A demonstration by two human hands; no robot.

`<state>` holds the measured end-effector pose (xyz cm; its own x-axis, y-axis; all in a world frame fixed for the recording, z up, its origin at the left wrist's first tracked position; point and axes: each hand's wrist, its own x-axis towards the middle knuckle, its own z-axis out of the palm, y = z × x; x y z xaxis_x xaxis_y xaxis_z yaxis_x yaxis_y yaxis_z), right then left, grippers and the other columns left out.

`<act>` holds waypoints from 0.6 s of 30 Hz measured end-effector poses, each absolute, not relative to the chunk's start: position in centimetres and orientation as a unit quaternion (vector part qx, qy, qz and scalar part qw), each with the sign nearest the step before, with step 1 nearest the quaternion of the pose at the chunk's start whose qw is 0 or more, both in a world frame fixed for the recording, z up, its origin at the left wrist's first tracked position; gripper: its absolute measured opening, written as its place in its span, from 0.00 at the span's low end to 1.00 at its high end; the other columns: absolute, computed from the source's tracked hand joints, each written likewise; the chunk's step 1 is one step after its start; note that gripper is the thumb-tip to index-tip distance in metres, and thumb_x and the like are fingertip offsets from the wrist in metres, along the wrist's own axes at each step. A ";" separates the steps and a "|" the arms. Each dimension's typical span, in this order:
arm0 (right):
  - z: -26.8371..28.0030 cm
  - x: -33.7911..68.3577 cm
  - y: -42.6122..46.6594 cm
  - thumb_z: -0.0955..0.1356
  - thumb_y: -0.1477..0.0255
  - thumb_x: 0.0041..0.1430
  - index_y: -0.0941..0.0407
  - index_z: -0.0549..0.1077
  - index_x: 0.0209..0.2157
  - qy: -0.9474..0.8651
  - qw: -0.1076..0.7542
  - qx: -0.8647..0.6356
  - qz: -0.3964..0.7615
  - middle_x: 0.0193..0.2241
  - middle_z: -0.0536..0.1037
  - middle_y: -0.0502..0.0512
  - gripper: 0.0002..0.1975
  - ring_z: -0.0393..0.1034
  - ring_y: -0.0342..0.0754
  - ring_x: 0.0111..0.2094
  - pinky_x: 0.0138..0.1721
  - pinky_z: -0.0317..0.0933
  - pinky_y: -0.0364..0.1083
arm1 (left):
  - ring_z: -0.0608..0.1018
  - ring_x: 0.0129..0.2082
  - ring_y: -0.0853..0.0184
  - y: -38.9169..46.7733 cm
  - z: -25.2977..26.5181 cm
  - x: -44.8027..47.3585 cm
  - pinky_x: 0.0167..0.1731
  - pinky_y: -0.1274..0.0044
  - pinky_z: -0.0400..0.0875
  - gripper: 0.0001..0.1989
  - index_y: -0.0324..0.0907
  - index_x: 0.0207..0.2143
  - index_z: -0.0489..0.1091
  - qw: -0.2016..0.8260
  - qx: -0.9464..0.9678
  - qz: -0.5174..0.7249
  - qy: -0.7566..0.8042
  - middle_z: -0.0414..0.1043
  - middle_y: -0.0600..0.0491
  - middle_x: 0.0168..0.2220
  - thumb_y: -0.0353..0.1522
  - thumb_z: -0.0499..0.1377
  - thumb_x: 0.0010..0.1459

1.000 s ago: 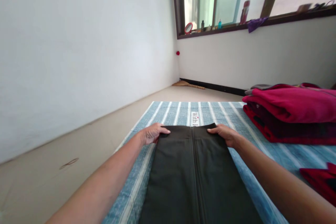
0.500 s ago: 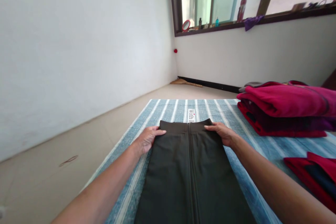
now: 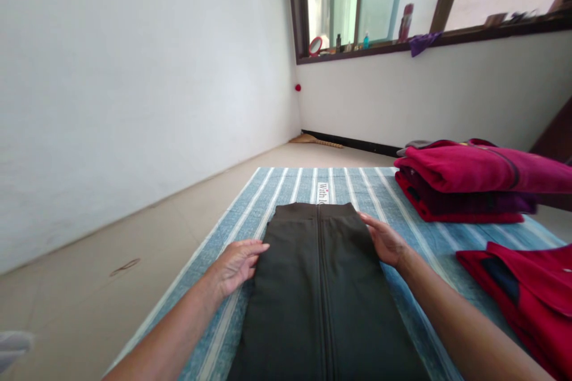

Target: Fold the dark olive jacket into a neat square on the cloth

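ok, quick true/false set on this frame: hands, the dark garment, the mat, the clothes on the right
1. Both hands lie flat on the side edges of the dark garment. True: the left hand is on its left edge, the right hand on its right edge.
2. The garment lies on bare floor. False: it lies on the blue striped mat.
3. A stack of folded red clothes sits at the far right of the mat. True.
4. The right hand grips a red cloth. False: it is open on the dark garment.
5. The garment is crumpled in a heap. False: it lies flat and smooth.
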<state>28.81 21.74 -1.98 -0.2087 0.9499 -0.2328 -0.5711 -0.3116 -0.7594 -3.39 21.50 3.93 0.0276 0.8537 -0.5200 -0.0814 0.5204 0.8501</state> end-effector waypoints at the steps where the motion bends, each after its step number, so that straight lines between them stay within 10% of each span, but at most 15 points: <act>1: -2.0 28.9 21.4 0.71 0.67 0.50 0.55 0.71 0.44 -0.275 0.525 -0.346 0.728 0.36 0.80 0.51 0.19 0.75 0.52 0.40 0.44 0.66 0.48 | 0.79 0.29 0.62 21.2 4.2 -3.4 0.30 0.74 0.74 0.20 0.39 0.30 0.68 0.642 0.326 0.357 0.595 0.76 0.51 0.28 0.28 0.72 0.33; 11: -1.7 28.9 16.7 0.72 0.69 0.49 0.54 0.70 0.45 -0.258 0.530 -0.361 0.722 0.39 0.79 0.51 0.20 0.73 0.51 0.42 0.44 0.66 0.46 | 0.79 0.28 0.59 16.6 4.8 -3.5 0.24 0.75 0.72 0.16 0.39 0.28 0.70 0.668 0.331 0.265 0.611 0.77 0.47 0.29 0.34 0.70 0.37; 18: -1.9 29.2 12.6 0.72 0.72 0.52 0.59 0.73 0.34 -0.243 0.479 -0.362 0.762 0.33 0.80 0.53 0.08 0.75 0.47 0.34 0.37 0.68 0.43 | 0.80 0.35 0.53 13.9 4.5 -3.1 0.40 0.67 0.73 0.14 0.39 0.31 0.73 0.723 0.294 0.272 0.563 0.79 0.46 0.30 0.29 0.70 0.38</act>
<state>29.21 12.58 -1.88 -0.2792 0.9059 -0.3184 -0.5538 -0.4228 -0.7173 -3.15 13.92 4.53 0.2172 0.7240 -0.6547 -0.0623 0.6797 0.7309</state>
